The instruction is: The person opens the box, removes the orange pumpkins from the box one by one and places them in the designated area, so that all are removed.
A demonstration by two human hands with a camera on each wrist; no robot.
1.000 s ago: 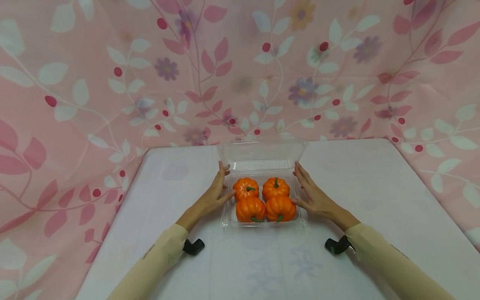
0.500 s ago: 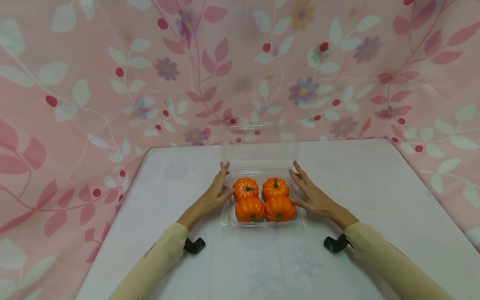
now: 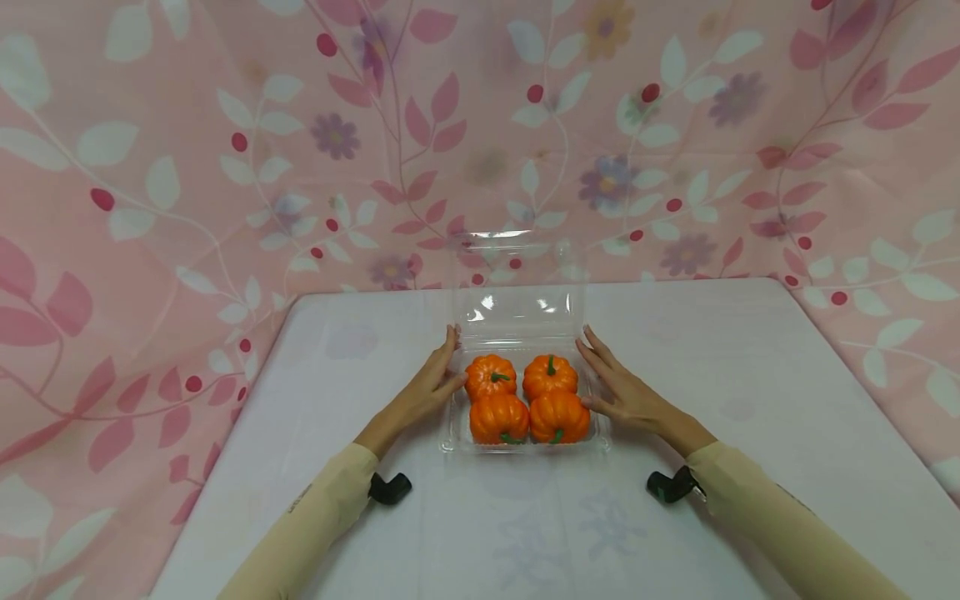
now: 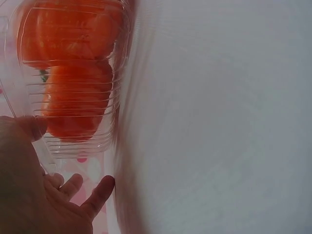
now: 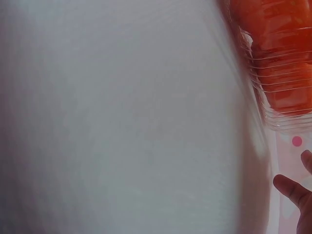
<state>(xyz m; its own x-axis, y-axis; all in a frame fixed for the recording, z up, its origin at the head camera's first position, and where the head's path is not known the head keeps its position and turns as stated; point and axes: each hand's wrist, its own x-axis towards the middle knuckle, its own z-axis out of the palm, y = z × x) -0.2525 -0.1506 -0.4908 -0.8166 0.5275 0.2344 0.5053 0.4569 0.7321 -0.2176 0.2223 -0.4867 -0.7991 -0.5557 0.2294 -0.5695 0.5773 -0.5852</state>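
A clear plastic clamshell box stands on the table with its base holding several small orange toy pumpkins with green stems. Its transparent lid is hinged at the far side and leans back. My left hand lies along the box's left side, thumb at the rim beside a pumpkin and fingers reaching to the hinge corner. In the left wrist view that thumb overlaps the rim, and the other fingers spread below. Along the right side lies my right hand, fingers extended toward the lid's corner, thumb beside the near right pumpkin.
The table has a pale cloth with faint prints. A pink curtain with leaves and flowers hangs right behind it. Black wrist devices sit below both cuffs.
The lid has swung backward, away from the pumpkins, and its edge now shows higher against the curtain. The right fingers have shifted slightly inward. The base and pumpkins have hardly moved.
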